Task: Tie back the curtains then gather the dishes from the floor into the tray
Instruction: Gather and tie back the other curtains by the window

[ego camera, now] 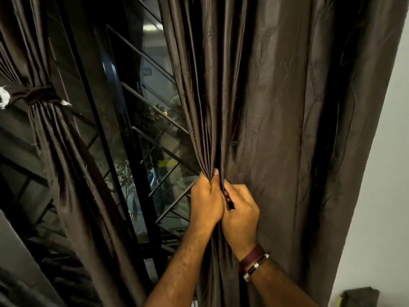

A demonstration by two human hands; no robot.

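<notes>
Both forearms raised, left hand and right hand side by side, fingers curled tight round gathered folds of right curtain beside window grille; left curtain already bound by tieback.

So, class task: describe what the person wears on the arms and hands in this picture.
Both forearms are bare, with no sleeves in view. The right wrist carries a maroon band and a dark cord bracelet with silver metal beads. The left hand and right hand wear no gloves, and no rings show.
</notes>
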